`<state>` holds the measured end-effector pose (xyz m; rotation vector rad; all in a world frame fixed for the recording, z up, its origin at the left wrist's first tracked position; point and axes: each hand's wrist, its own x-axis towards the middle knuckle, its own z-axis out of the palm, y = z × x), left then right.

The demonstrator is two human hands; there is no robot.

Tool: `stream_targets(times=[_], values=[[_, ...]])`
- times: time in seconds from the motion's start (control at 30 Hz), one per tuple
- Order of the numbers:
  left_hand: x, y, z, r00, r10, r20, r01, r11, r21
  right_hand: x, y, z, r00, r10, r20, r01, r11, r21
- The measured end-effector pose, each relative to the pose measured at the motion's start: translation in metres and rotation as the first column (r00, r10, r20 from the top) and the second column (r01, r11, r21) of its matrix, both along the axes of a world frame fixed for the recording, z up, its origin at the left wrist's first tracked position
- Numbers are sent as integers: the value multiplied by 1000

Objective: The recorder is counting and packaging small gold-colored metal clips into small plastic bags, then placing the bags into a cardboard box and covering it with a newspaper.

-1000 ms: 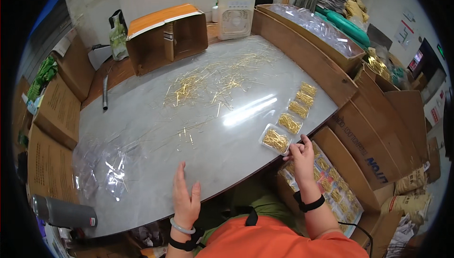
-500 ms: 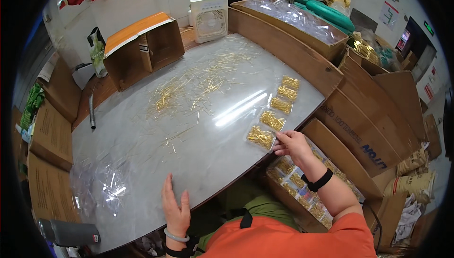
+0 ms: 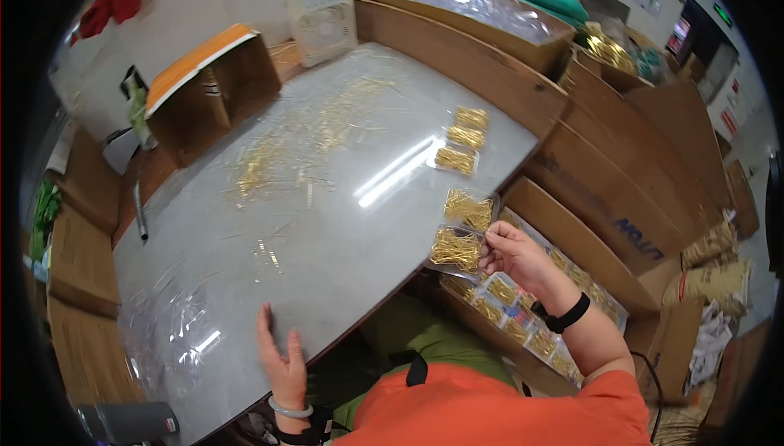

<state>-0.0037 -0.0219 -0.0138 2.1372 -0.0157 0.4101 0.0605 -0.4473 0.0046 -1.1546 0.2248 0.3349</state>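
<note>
My right hand [image 3: 519, 257] pinches the right edge of a clear pack of thin golden pins [image 3: 456, 251], which is lifted at the table's front edge. A second clear pack of pins [image 3: 469, 208] lies against or just behind it; whether my fingers hold that one too is hidden. Farther back, three more filled packs [image 3: 455, 161] stand in a row on the grey table [image 3: 343, 242]. My left hand [image 3: 285, 358] is open and empty above the table's near edge, thumb apart from the fingers. Loose golden pins [image 3: 261, 167] are scattered over the table's far middle.
Below the right edge, a cardboard carton [image 3: 563, 229] contains several filled packs. Empty clear plastic packs [image 3: 175, 336] are piled at the left, near a dark grey bottle [image 3: 131, 423]. A white fan [image 3: 321, 23] and an open orange-topped box [image 3: 214, 91] stand at the back.
My right hand has raised the nearest pack, and the pack behind it has shifted away from the three farther ones. My left hand stays open. The whole view has tilted slightly.
</note>
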Motion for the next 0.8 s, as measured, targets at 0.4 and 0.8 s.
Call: stream_targets(times=[0.4,0.8], values=[[6,33,-29,998,-60,-34,63,991,117,-227,-202,-38,882,-450,-139,440,893,-98],[5,10,2,1000,-12,3,6,654,756,-347,-281,-93,663,-695,-280,678,715,-168]])
